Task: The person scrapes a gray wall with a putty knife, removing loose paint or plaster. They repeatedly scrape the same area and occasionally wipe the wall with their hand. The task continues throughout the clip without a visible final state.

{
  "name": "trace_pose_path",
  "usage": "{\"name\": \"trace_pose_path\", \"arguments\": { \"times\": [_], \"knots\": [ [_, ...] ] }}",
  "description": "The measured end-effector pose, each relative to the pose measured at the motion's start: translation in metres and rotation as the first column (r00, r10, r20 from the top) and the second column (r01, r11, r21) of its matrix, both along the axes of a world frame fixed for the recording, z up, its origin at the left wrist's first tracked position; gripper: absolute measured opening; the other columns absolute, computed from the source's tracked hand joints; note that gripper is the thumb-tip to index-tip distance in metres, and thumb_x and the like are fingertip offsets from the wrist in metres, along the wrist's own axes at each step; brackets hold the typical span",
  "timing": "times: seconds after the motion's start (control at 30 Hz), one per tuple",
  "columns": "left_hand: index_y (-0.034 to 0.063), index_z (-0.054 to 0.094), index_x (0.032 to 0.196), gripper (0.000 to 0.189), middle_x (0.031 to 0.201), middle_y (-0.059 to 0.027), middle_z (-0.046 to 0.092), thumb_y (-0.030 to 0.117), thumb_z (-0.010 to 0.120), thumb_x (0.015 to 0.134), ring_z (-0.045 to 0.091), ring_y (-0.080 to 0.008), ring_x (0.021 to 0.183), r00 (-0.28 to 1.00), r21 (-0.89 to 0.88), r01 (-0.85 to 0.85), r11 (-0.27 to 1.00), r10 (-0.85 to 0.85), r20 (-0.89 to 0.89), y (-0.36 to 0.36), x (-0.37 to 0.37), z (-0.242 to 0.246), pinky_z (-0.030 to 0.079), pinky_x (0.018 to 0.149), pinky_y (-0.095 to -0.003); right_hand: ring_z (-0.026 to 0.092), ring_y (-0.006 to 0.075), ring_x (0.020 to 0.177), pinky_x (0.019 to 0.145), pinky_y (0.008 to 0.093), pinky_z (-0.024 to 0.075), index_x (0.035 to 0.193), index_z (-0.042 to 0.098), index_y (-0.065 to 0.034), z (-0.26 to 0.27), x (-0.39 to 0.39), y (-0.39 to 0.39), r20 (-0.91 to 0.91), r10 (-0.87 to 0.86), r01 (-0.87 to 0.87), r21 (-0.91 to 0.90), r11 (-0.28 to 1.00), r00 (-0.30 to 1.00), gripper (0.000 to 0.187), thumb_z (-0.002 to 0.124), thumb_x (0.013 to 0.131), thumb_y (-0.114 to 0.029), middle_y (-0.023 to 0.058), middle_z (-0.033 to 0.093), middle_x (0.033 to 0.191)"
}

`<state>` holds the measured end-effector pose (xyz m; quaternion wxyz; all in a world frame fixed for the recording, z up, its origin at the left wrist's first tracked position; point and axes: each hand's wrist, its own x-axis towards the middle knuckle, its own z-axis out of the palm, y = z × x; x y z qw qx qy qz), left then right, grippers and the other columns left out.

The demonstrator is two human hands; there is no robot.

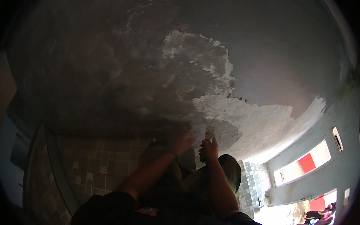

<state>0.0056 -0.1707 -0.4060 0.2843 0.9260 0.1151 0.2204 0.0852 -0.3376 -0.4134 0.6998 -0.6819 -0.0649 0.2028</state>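
Observation:
My right hand (pixel 209 149) grips a putty knife (pixel 208 134) by its dark handle, with the blade up against the lower part of the wall (pixel 262 65). My left hand (pixel 183 140) is to the left of it, blurred and close to the wall; whether it holds anything I cannot tell. Around the blade is a grey patch (pixel 227 133), beside a pale, bare strip of plaster (pixel 265 120). Higher up, a ragged edge of flaked paint runs between a rough, dark mottled area and smooth grey paint.
My knees are bent close to the wall above a tiled floor (pixel 104 166). A curved ledge or low partition (pixel 50 163) stands at the left. At the right are a bright window opening (pixel 305 162), a doorway, and dark items with colourful cloth (pixel 318 217).

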Motion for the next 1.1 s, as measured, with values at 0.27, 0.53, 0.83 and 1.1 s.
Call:
{"name": "trace_pose_path", "arguments": {
  "times": [0.27, 0.53, 0.83, 1.1],
  "knots": [
    [0.004, 0.072, 0.12, 0.034, 0.114, -0.0203, 0.076, 0.029, 0.07, 0.098, 0.074, -0.031, 0.106, 0.997, -0.528, 0.08, 0.845, -0.074, 0.033, 0.004, -0.05, -0.034, 0.056, 0.094, -0.0405, 0.073, 0.0308, 0.084, 0.075, 0.0438, 0.0584, 0.155, 0.051, -0.0084, -0.053, -0.015, 0.019, 0.401, 0.083, 0.018, -0.24, 0.971, 0.912, 0.064, 0.063, 0.094, -0.019, 0.0197, 0.073, 0.102],
    [0.0062, 0.072, 0.126, 0.029, 0.118, -0.0186, 0.076, 0.022, 0.066, 0.103, 0.073, -0.0375, 0.112, 0.962, -0.026, -0.071, 0.997, 0.076, 0.263, 0.007, -0.041, 0.076, 0.056, 0.098, -0.0433, 0.065, 0.0442, 0.125, 0.105, 0.0511, 0.051, 0.157, 0.048, -0.0059, -0.021, -0.024, 0.013, 0.361, 0.154, -0.001, -0.391, 0.92, 0.92, 0.077, 0.074, 0.092, -0.036, 0.0282, 0.067, 0.135],
    [0.016, 0.07, 0.13, 0.037, 0.13, -0.0098, 0.065, 0.017, 0.077, 0.093, 0.06, -0.0347, 0.125, 0.705, 0.708, -0.403, 0.58, -0.297, 0.644, 0.122, 0.006, 0.381, 0.048, 0.105, -0.051, 0.076, 0.0269, 0.073, 0.068, 0.0436, 0.0613, 0.16, 0.046, -0.0103, -0.074, 0.0, 0.002, 0.238, 0.062, 0.021, -0.334, 0.942, 0.969, 0.07, 0.062, 0.093, -0.02, 0.0185, 0.075, 0.092],
    [0.0215, 0.076, 0.111, 0.032, 0.118, 0.0001, 0.063, 0.017, 0.089, 0.082, 0.062, -0.025, 0.115, 0.712, 0.821, -0.443, 0.36, -0.415, 0.566, 0.121, 0.016, 0.421, 0.049, 0.107, -0.0505, 0.076, 0.0322, 0.074, 0.072, 0.0457, 0.0613, 0.16, 0.045, -0.0082, -0.061, -0.004, 0.006, 0.3, 0.086, 0.045, -0.404, 0.914, 0.95, 0.071, 0.062, 0.093, -0.024, 0.021, 0.076, 0.095]
  ]
}}
